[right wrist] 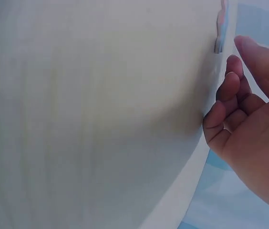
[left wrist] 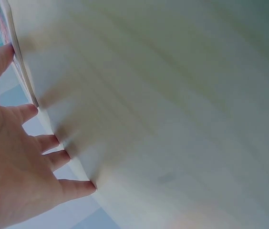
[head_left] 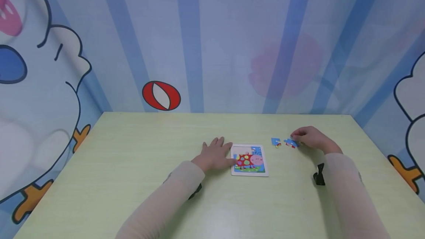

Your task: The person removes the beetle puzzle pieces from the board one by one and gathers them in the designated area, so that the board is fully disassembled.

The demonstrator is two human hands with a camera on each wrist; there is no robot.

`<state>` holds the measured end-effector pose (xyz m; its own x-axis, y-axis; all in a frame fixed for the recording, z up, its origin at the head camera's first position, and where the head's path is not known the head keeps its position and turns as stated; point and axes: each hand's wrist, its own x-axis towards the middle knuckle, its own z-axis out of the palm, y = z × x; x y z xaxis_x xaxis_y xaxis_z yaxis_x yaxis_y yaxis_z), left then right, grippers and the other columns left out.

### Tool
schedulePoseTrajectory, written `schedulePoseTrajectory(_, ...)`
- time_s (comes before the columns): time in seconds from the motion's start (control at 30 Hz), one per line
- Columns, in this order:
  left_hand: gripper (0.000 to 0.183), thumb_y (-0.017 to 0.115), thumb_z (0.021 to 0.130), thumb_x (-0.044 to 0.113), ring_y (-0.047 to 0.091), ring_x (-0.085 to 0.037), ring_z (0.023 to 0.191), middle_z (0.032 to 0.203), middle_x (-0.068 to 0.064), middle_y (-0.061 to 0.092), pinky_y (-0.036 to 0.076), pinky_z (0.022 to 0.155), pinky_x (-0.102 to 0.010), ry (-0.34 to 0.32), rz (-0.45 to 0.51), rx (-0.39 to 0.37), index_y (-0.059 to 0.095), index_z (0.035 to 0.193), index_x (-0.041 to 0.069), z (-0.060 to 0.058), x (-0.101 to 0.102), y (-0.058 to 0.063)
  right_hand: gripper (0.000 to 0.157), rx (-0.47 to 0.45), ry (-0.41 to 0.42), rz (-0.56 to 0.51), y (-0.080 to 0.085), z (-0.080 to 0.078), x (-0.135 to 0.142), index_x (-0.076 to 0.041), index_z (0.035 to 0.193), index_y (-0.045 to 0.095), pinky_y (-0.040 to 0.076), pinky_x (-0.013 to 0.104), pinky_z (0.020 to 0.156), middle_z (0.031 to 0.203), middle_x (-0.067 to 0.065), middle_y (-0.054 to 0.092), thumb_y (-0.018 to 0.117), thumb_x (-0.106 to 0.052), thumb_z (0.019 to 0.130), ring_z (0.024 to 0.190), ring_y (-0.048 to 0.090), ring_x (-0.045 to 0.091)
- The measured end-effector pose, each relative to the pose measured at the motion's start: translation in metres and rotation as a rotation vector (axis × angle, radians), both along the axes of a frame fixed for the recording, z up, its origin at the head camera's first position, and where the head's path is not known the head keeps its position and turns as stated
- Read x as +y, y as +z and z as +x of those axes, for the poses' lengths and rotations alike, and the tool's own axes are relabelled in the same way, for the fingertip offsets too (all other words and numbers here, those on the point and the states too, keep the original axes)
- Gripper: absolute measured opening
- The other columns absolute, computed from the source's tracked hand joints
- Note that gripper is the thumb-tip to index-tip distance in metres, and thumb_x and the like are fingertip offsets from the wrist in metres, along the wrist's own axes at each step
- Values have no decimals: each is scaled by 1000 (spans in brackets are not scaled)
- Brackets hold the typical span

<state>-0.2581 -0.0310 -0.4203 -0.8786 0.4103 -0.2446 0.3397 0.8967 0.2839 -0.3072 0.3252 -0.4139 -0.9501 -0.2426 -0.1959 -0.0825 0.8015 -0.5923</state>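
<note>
A square picture puzzle [head_left: 250, 174] in a white frame lies flat on the table, with a pink pig figure in red spotted clothing. Part of its upper left is a pale bare area. My left hand [head_left: 216, 155] is spread at the puzzle's left side, its thumb over the frame's edge. Two loose blue puzzle pieces, one on the left [head_left: 275, 142] and one on the right [head_left: 290, 143], lie beyond the puzzle to the right. Over the right piece is my right hand [head_left: 312, 137], fingers loosely bent. The right wrist view shows a gap between thumb and forefinger; contact with the piece is unclear.
The pale wooden table [head_left: 149, 146] runs back to a blue striped backdrop [head_left: 225, 47] with cartoon prints. Black straps [head_left: 319, 175] show at both wrists, below the light sleeves.
</note>
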Motion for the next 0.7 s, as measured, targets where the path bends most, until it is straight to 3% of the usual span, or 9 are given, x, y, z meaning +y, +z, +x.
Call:
schedulePoseTrajectory(0.23, 72, 51, 92, 57, 12, -32, 148, 160, -11, 19, 12, 114, -62, -3, 3, 6, 32, 152, 20, -1, -1, -2, 40, 59, 45, -31, 11, 1, -12, 3, 128, 57, 43, 54, 95, 128, 26, 55, 50, -25, 101, 116, 51, 41)
schedulePoseTrajectory(0.33, 72, 50, 92, 57, 12, -32, 148, 160, -11, 18, 12, 114, -62, -4, 4, 6, 32, 152, 20, -1, -1, -3, 40, 75, 67, -46, 18, 3, -22, 2, 128, 57, 46, 49, 92, 123, 22, 58, 53, -26, 100, 110, 54, 36)
schedulePoseTrajectory(0.53, 72, 50, 93, 56, 11, -32, 148, 161, -11, 17, 11, 114, -62, -4, 8, 0, 31, 152, 20, 1, -1, -1, 37, 76, 139, -120, 29, 9, -44, 3, 125, 59, 49, 40, 83, 109, 13, 62, 58, -22, 97, 94, 55, 24)
schedulePoseTrajectory(0.7, 73, 50, 92, 57, 11, -32, 148, 161, -11, 17, 11, 114, -62, -1, 8, -3, 31, 152, 20, 1, 0, 0, 34, 54, 197, -152, 29, 8, -60, 3, 122, 60, 50, 39, 71, 99, 10, 61, 62, -18, 95, 83, 54, 28)
